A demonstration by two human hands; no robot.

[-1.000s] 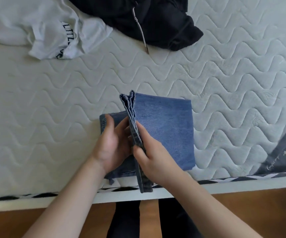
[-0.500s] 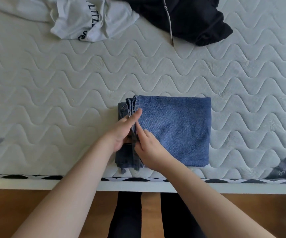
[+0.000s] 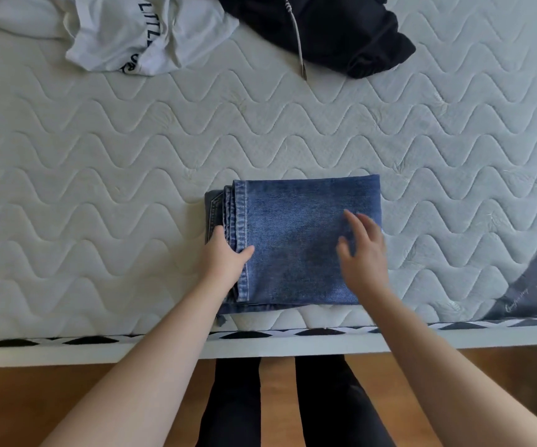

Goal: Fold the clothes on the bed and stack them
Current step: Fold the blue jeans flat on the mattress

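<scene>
Your folded jeans [image 3: 306, 240] lie near the front edge of the bed [image 3: 99, 195]. Your left hand [image 3: 225, 256] grips their stacked hem edge; your right hand [image 3: 362, 250], fingers spread, hovers over the denim. The fold looks done. Next, reach for the white shirt [image 3: 138, 30] or black hoodie [image 3: 341, 27].

Both hands sit at the folded jeans [image 3: 306, 240] near the bed [image 3: 99, 188] edge: the left hand [image 3: 225, 259] on the hemmed side, the right hand [image 3: 362, 253] over the other side. Bare mattress lies left of the left hand, right of the right hand, and in a broad band beyond the fingertips. Past that band, a white shirt [image 3: 138, 30] and a black hoodie [image 3: 341, 27] block the far side.
</scene>
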